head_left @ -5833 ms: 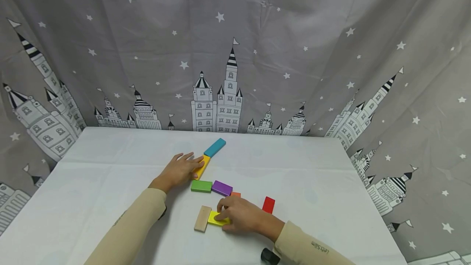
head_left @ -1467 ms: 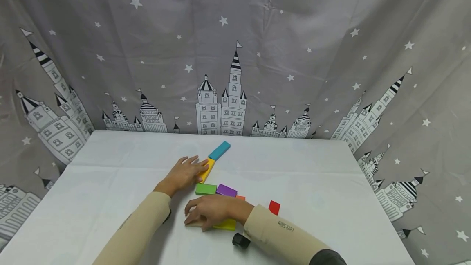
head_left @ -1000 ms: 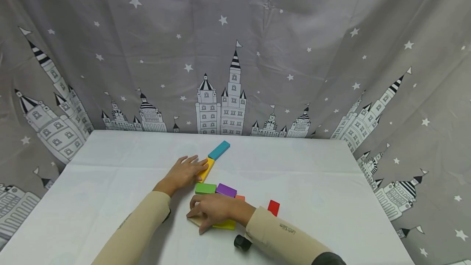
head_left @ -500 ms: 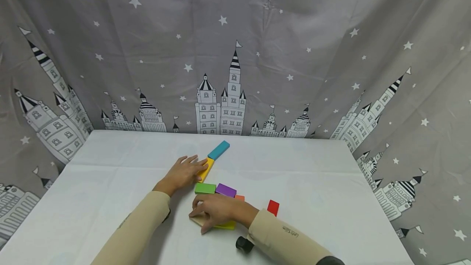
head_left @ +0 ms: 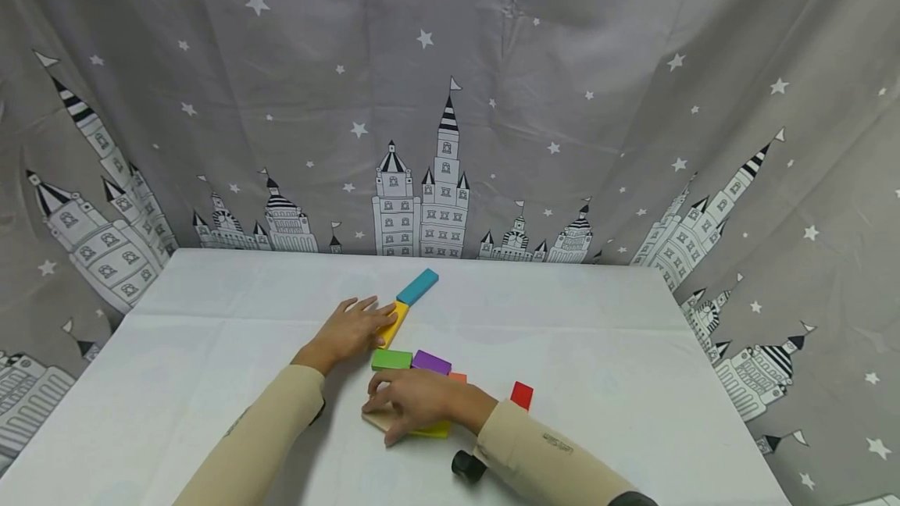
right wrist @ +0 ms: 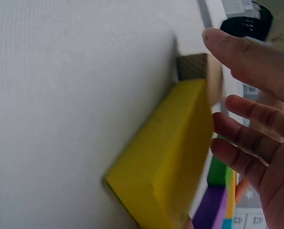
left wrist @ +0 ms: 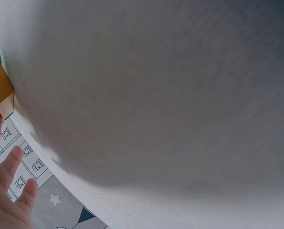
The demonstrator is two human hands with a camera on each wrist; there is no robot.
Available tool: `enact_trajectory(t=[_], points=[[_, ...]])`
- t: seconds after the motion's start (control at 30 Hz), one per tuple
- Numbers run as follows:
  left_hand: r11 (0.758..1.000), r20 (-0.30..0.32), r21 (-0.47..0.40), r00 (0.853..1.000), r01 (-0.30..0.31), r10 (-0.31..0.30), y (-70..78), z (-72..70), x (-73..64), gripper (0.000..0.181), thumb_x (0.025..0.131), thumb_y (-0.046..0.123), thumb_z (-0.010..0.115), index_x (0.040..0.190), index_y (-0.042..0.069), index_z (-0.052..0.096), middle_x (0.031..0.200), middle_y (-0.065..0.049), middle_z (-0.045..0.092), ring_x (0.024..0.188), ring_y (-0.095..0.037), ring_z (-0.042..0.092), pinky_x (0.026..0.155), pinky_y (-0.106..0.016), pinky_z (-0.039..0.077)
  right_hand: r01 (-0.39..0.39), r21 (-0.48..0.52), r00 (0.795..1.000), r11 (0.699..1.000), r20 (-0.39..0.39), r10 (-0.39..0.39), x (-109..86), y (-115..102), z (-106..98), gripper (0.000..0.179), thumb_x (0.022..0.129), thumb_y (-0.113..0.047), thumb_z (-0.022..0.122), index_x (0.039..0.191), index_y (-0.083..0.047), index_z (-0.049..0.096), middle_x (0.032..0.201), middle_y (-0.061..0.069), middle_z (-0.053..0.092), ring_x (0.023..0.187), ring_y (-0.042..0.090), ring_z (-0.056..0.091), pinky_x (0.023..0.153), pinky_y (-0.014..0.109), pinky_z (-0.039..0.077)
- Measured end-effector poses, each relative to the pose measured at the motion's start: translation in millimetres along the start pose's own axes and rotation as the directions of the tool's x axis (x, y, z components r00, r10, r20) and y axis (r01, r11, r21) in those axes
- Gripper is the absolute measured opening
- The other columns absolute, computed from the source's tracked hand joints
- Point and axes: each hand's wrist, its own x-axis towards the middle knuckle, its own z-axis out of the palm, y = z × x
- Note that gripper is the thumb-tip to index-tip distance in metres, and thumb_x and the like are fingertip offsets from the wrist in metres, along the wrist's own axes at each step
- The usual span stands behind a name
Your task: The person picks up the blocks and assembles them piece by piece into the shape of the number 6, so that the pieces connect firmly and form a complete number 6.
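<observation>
In the head view my left hand rests its outstretched fingers on an amber-yellow block. A blue block touches that block's far end. My right hand pinches a plain wooden block between thumb and fingers, covering much of it. Against the wooden block lies a bright yellow block; the right wrist view shows the yellow block close up, with the wooden block at its end. Beyond the right hand sit a green block, a purple block and a partly hidden orange block.
A red block lies to the right, partly behind the right forearm. Everything sits on a white-covered table. Behind the table hangs a grey curtain printed with castles and stars. A black wrist device shows below the right sleeve.
Since the oldest frame my right hand has moved left from the bright yellow block to the wooden block, which has turned and shifted slightly right. My left hand has stayed on the amber block.
</observation>
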Motion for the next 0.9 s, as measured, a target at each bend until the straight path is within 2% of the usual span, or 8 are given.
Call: enact_trajectory(t=[0.1,0.23,0.37,0.53,0.73,0.9], points=[[1.000,0.001,-0.004,1.000,-0.001,0.001,0.7,-0.2,0.5,0.054,0.089,0.029,0.064,0.139,0.012,0.052,0.149,-0.005,0.044,0.139,-0.037,0.032,0.111,-0.061,0.022,-0.047,0.021,0.999,0.999,-0.013,0.047,-7.1,3.1,-3.4,0.048,0.084,-0.040,0.074,0.128,-0.026,0.064,0.130,-0.006,0.053,0.100,0.000,0.054,0.088,0.011,0.042],[1.000,0.001,0.003,1.000,-0.003,0.003,0.7,-0.2,-0.1,0.055,0.088,0.029,0.065,0.139,0.012,0.052,0.149,-0.005,0.043,0.139,-0.037,0.032,0.111,-0.061,0.022,-0.104,0.033,0.993,0.994,-0.058,0.106,-21.1,11.2,-8.2,0.047,0.084,-0.040,0.075,0.127,-0.026,0.065,0.130,-0.005,0.053,0.101,0.002,0.055,0.092,0.016,0.044],[1.000,-0.001,0.003,1.000,0.000,0.000,-0.1,0.6,-0.8,0.055,0.089,0.028,0.065,0.139,0.012,0.052,0.150,-0.004,0.043,0.139,-0.037,0.032,0.111,-0.061,0.022,-0.155,0.088,0.980,0.984,-0.110,0.164,-39.5,21.3,-10.8,0.045,0.084,-0.037,0.075,0.125,-0.022,0.066,0.129,-0.004,0.054,0.104,0.005,0.055,0.096,0.021,0.045],[1.000,0.006,-0.013,1.000,0.010,-0.010,0.3,1.7,-0.1,0.055,0.089,0.028,0.064,0.140,0.012,0.051,0.150,-0.004,0.042,0.140,-0.037,0.030,0.112,-0.060,0.020,-0.235,0.126,0.953,0.964,-0.163,0.253,-67.7,35.1,-9.3,0.042,0.083,-0.035,0.076,0.122,-0.021,0.068,0.129,-0.002,0.054,0.116,0.013,0.052,0.101,0.030,0.045],[1.000,0.007,-0.006,1.000,0.012,-0.012,0.8,2.3,0.3,0.055,0.090,0.028,0.064,0.140,0.012,0.050,0.150,-0.004,0.042,0.140,-0.037,0.030,0.112,-0.060,0.021,-0.316,0.160,0.915,0.935,-0.209,0.345,-103.5,50.0,-3.2,0.042,0.081,-0.033,0.079,0.119,-0.020,0.070,0.123,-0.002,0.056,0.112,0.016,0.052,0.100,0.036,0.046],[1.000,0.010,-0.014,1.000,0.015,-0.015,1.6,1.2,0.3,0.056,0.089,0.028,0.065,0.141,0.012,0.050,0.150,-0.004,0.042,0.140,-0.037,0.030,0.113,-0.060,0.020,-0.350,0.201,0.884,0.915,-0.251,0.394,-130.4,59.6,5.4,0.041,0.080,-0.030,0.080,0.117,-0.016,0.071,0.119,-0.001,0.056,0.110,0.019,0.051,0.098,0.041,0.046]])
